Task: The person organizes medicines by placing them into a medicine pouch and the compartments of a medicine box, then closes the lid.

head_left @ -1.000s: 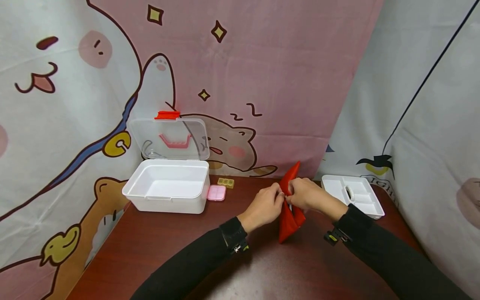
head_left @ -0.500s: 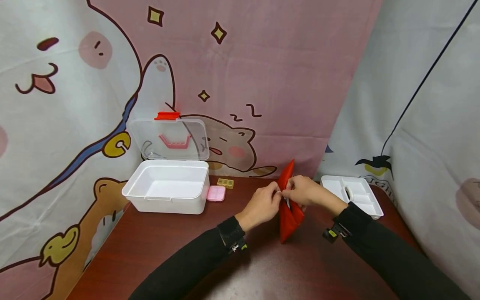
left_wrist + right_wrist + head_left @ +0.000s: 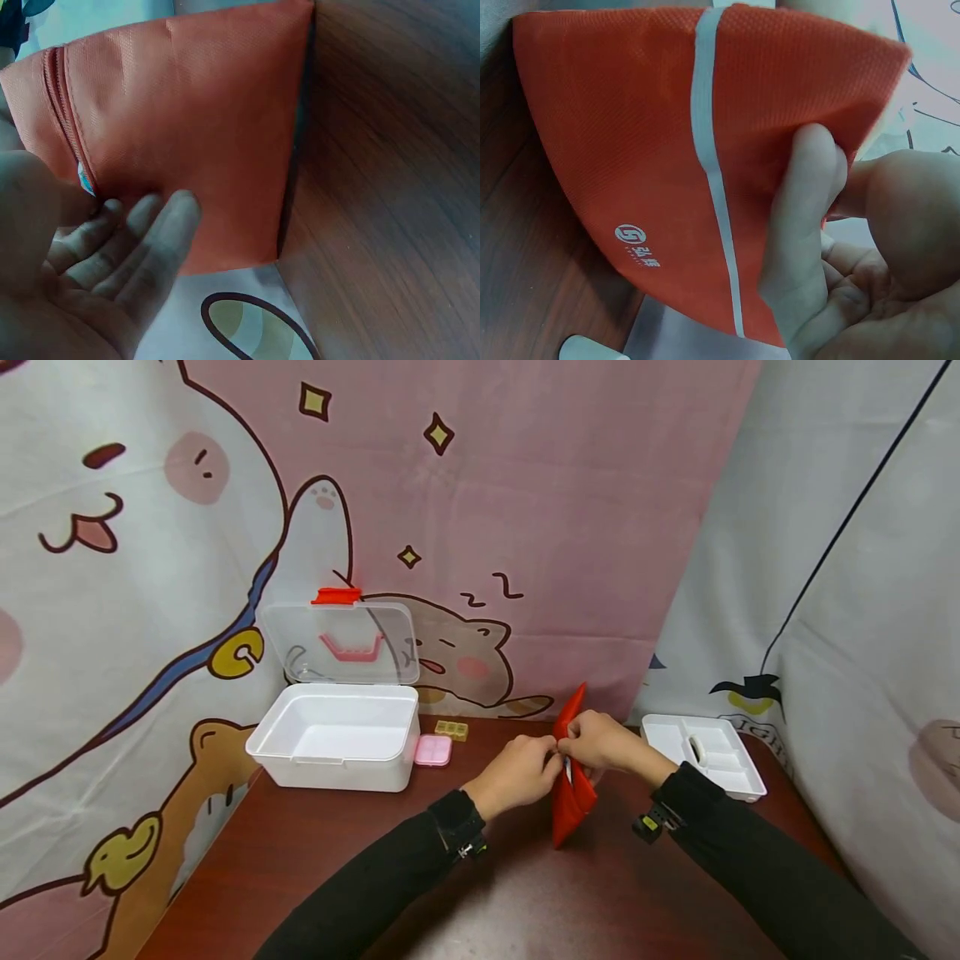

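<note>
A red zippered pouch (image 3: 573, 802) stands on edge on the table, held between both hands. My left hand (image 3: 517, 772) pinches its zip edge; in the left wrist view the zip (image 3: 67, 120) runs down to a small gap where something pale blue and white shows. From the other side my right hand (image 3: 603, 739) grips the pouch near the top, thumb and fingertips close to the left hand's. The right wrist view has one finger (image 3: 806, 172) lying along the pouch's outer face, beside a grey stripe and a white logo. The zip pull is hidden by the fingers.
A white box (image 3: 337, 772) with its clear lid (image 3: 341, 643) raised stands at the back left. Beside it lie a pink small case (image 3: 433, 750) and a yellow one (image 3: 452, 730). A white divided tray (image 3: 705, 752) sits right of the right hand.
Both hands and the pouch have shifted slightly left. The pouch looks narrower from above, and the right hand's fingertips have come up close to the left hand's.
</note>
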`<state>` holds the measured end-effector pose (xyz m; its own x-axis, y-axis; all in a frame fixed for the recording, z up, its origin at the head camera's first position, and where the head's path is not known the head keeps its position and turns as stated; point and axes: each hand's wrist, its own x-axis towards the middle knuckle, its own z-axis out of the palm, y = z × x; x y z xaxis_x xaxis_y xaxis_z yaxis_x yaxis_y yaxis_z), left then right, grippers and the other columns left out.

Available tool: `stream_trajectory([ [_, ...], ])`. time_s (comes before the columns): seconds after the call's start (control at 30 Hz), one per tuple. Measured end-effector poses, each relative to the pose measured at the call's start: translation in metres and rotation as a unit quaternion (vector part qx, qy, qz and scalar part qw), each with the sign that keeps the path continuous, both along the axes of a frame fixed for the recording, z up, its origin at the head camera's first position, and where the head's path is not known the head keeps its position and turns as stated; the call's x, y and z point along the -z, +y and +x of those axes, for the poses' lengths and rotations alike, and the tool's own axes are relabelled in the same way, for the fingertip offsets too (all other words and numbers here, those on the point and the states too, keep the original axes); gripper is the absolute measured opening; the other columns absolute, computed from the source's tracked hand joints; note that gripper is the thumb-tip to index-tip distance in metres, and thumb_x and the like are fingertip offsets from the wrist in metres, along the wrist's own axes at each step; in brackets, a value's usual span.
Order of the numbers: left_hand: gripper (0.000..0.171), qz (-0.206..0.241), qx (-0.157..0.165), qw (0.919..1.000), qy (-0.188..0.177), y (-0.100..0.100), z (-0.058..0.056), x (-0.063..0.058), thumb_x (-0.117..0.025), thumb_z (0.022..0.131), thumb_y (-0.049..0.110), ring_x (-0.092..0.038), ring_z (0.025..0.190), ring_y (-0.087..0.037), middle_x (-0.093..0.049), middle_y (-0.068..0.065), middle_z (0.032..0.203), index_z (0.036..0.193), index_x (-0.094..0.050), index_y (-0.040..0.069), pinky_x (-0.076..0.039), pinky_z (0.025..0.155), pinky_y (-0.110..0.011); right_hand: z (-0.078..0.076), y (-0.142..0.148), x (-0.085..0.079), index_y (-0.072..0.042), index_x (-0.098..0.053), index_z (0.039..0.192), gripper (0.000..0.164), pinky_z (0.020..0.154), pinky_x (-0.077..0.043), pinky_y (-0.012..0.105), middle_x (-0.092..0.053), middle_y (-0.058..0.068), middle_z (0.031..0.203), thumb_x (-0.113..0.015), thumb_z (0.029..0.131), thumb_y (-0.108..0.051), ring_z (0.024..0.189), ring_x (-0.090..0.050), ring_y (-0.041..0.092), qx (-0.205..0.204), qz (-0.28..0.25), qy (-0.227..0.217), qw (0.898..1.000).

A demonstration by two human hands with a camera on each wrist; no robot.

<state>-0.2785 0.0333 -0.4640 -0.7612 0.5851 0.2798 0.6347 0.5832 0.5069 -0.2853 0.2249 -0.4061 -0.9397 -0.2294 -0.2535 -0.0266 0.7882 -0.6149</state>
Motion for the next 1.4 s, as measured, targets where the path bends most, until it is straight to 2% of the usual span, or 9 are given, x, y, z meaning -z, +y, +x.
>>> stream_trajectory([
  [0.13, 0.019, 0.002, 0.003, 0.9996, -0.029, 0.0, -0.003, 0.0, -0.061, 0.113, 0.025, -0.051, 0.061, -0.005, -0.057, 0.004, 0.075, 0.1, -0.069, 0.014, -0.042, 0.057, -0.017, -0.001, -0.002, 0.0, -0.006, -0.065, 0.083, 0.026, 0.055, -0.064, 0.036, -0.068, 0.012, 0.072, -0.062, 0.106, -0.016, 0.053, -0.072, 0.02, 0.001, -0.001, -0.003, 1.0],
  [0.3, 0.019, 0.019, -0.013, 0.9931, -0.115, 0.001, -0.006, -0.004, -0.067, 0.107, 0.021, -0.058, 0.056, -0.004, -0.062, 0.006, 0.069, 0.089, -0.067, 0.017, -0.049, 0.054, -0.019, -0.001, -0.003, 0.001, -0.006, -0.065, 0.08, 0.03, 0.057, -0.065, 0.04, -0.069, 0.012, 0.07, -0.064, 0.107, -0.018, 0.052, -0.071, 0.019, 0.002, -0.003, 0.008, 1.0],
  [0.37, 0.02, 0.012, -0.022, 0.9915, -0.128, 0.001, -0.006, -0.007, -0.068, 0.105, 0.021, -0.059, 0.053, -0.005, -0.06, 0.007, 0.066, 0.085, -0.064, 0.017, -0.049, 0.052, -0.02, -0.002, -0.004, 0.002, -0.007, -0.064, 0.079, 0.031, 0.057, -0.065, 0.04, -0.067, 0.01, 0.066, -0.064, 0.108, -0.019, 0.051, -0.069, 0.018, 0.002, -0.002, 0.014, 1.0],
  [0.53, 0.019, -0.021, -0.026, 0.9973, -0.065, 0.004, -0.004, -0.009, -0.062, 0.108, 0.023, -0.051, 0.055, -0.006, -0.052, 0.007, 0.067, 0.091, -0.067, 0.016, -0.041, 0.053, -0.019, -0.001, -0.006, 0.006, -0.009, -0.062, 0.075, 0.034, 0.055, -0.064, 0.04, -0.063, 0.008, 0.064, -0.062, 0.107, -0.02, 0.048, -0.067, 0.017, 0.017, 0.006, 0.035, 0.999],
  [0.73, 0.021, -0.028, 0.003, 0.9995, -0.011, -0.002, -0.001, -0.002, -0.055, 0.114, 0.023, -0.05, 0.058, -0.006, -0.052, 0.004, 0.072, 0.1, -0.067, 0.014, -0.04, 0.055, -0.017, 0.0, -0.008, 0.009, -0.01, -0.058, 0.07, 0.035, 0.049, -0.06, 0.034, -0.059, 0.006, 0.064, -0.062, 0.105, -0.017, 0.048, -0.066, 0.019, 0.036, 0.003, 0.082, 0.996],
  [0.93, 0.02, -0.081, 0.031, 0.9936, 0.072, 0.0, 0.007, -0.002, -0.059, 0.112, 0.024, -0.053, 0.067, -0.009, -0.054, 0.005, 0.074, 0.095, -0.065, 0.016, -0.04, 0.062, -0.019, -0.001, -0.007, 0.013, -0.016, -0.05, 0.061, 0.04, 0.047, -0.04, 0.026, -0.043, -0.004, 0.057, -0.062, 0.1, -0.015, 0.052, -0.053, 0.017, 0.036, 0.024, 0.143, 0.989],
  [1.03, 0.02, -0.096, 0.035, 0.9895, 0.102, -0.001, 0.012, -0.003, -0.06, 0.112, 0.024, -0.053, 0.069, -0.01, -0.054, 0.005, 0.074, 0.094, -0.064, 0.016, -0.042, 0.065, -0.022, 0.0, -0.007, 0.013, -0.017, -0.048, 0.06, 0.04, 0.048, -0.037, 0.026, -0.042, -0.005, 0.056, -0.062, 0.098, -0.014, 0.051, -0.05, 0.016, 0.03, 0.026, 0.156, 0.987],
  [1.2, 0.021, -0.096, 0.046, 0.9864, 0.125, -0.004, 0.018, -0.003, -0.061, 0.111, 0.024, -0.053, 0.07, -0.01, -0.053, 0.006, 0.074, 0.092, -0.063, 0.016, -0.043, 0.066, -0.023, 0.002, -0.008, 0.012, -0.017, -0.047, 0.059, 0.042, 0.048, -0.034, 0.026, -0.039, -0.005, 0.055, -0.062, 0.098, -0.014, 0.05, -0.045, 0.015, 0.025, 0.034, 0.165, 0.985],
  [1.4, 0.022, -0.092, 0.047, 0.9875, 0.119, -0.005, 0.023, -0.003, -0.061, 0.111, 0.025, -0.051, 0.067, -0.007, -0.052, 0.007, 0.074, 0.091, -0.063, 0.017, -0.041, 0.063, -0.02, 0.003, -0.007, 0.012, -0.017, -0.047, 0.06, 0.042, 0.049, -0.033, 0.027, -0.039, -0.005, 0.056, -0.063, 0.099, -0.014, 0.051, -0.043, 0.015, 0.026, 0.044, 0.173, 0.984],
])
